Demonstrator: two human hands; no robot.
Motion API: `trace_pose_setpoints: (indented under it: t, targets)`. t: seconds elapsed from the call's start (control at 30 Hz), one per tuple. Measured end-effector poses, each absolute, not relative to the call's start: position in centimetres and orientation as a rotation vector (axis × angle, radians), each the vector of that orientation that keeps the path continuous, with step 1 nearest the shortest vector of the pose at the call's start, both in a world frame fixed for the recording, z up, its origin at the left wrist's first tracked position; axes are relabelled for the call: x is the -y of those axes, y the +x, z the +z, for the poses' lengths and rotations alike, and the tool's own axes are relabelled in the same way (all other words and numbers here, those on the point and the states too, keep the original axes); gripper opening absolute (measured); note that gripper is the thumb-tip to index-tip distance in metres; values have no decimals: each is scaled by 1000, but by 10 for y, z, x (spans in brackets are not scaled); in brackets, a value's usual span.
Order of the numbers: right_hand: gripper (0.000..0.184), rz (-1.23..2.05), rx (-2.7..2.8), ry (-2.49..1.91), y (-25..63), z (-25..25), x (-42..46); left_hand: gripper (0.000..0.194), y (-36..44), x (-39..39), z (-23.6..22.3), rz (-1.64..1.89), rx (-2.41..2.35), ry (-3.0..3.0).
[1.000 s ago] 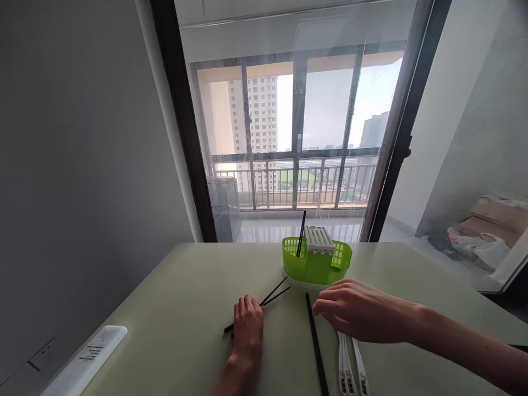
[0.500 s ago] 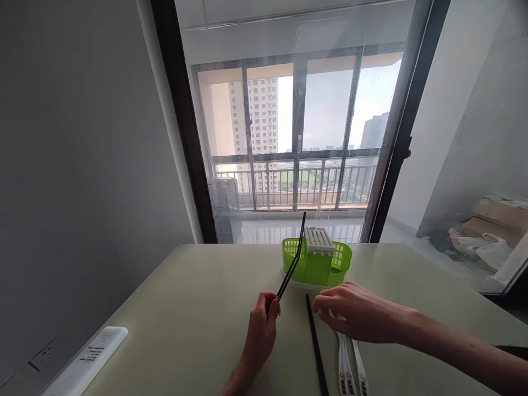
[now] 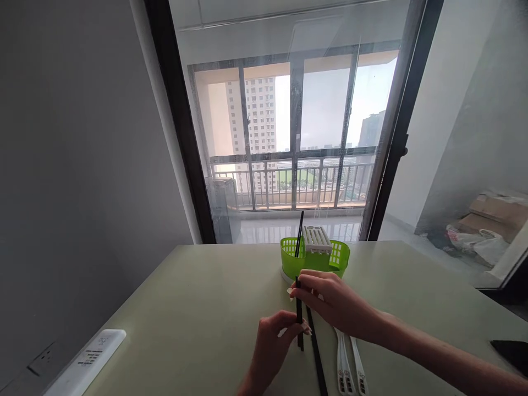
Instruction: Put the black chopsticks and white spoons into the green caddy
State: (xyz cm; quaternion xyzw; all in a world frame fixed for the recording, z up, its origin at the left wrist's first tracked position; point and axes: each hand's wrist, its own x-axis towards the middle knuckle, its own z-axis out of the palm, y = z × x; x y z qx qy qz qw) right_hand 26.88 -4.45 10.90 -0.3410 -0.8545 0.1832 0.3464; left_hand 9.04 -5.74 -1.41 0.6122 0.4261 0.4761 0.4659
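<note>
My left hand (image 3: 276,344) pinches a pair of black chopsticks (image 3: 299,311), which stand nearly upright above the table. My right hand (image 3: 324,294) has its thumb and fingers closed around the upper end of the same chopsticks. Just beyond, a green plastic basket (image 3: 293,266) with a white slotted insert (image 3: 317,238) is partly covered by my right hand. More black chopsticks (image 3: 300,234) lean inside its left compartment. On the table to the right of my left hand lies another dark chopstick or pair (image 3: 318,366). White spoon handles (image 3: 343,363) lie below my right forearm, their far ends hidden.
A white power strip (image 3: 88,360) with printed labels sits along the table's left side. A glass door fills the background beyond the pale green table (image 3: 198,308). Cardboard (image 3: 493,214) and plastic bags lie on the floor at right. A dark object (image 3: 511,352) shows at the right edge.
My left hand has lifted the chopsticks off the table, turned them nearly upright and moved right. My right hand has moved left from above the spoons and closed on their upper end.
</note>
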Motion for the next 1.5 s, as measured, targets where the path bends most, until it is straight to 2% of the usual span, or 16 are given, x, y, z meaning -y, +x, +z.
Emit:
trace_pose_setpoints:
  t: [0.33, 0.5, 0.73, 0.93, 1.03, 1.13, 1.37, 1.5]
  targets:
    - [40, 396, 2218, -956, 280, 90, 47, 11, 88, 57, -18, 1121, -1079, 1603]
    - [27, 435, 2139, -1002, 285, 102, 52, 10, 87, 56, -16, 1108, -1050, 1594]
    - [34, 413, 2105, -1046, 292, 121, 51, 12, 84, 52, -35, 960, -1110, 1656]
    - [43, 464, 1919, -1014, 323, 179, 20, 16, 83, 54, -37, 860, -1166, 1875]
    - [46, 317, 1803, -988, 337, 216, -8, 18, 83, 54, -34, 865, -1178, 1914]
    - [46, 174, 1758, -1007, 339, 232, -39, 11, 82, 52, -34, 831, -1240, 1910]
    - [24, 148, 1828, -1245, 311, 191, -111, 6, 81, 47, -46, 816, -1285, 1912]
    - [21, 215, 1834, -1316, 299, 160, -142, 7, 81, 47, -47, 810, -1265, 1923]
